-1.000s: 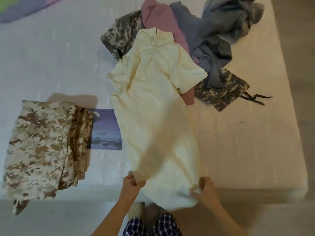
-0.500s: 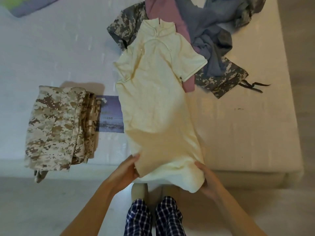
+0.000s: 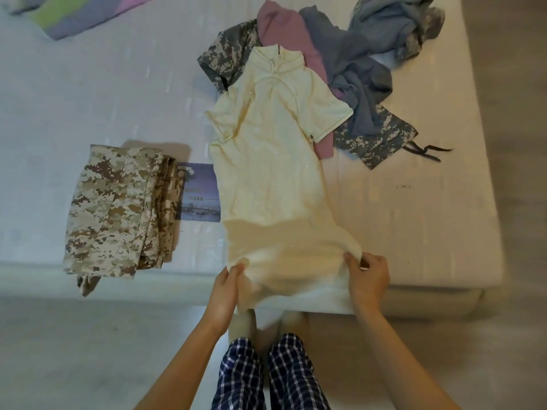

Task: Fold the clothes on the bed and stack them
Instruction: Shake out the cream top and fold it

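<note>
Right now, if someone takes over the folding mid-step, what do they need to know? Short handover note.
Left hand grips the cream dress at its lower left edge; right hand grips the lower right edge.
The dress lies flat, collar away from the person, hem hanging over the near edge of the bed; its collar end overlaps the heap of unfolded clothes.
Done: tan camo garment folded, at the left near the edge.
Left: fold the dress, stack it on the camo, then work through the heap.
</note>
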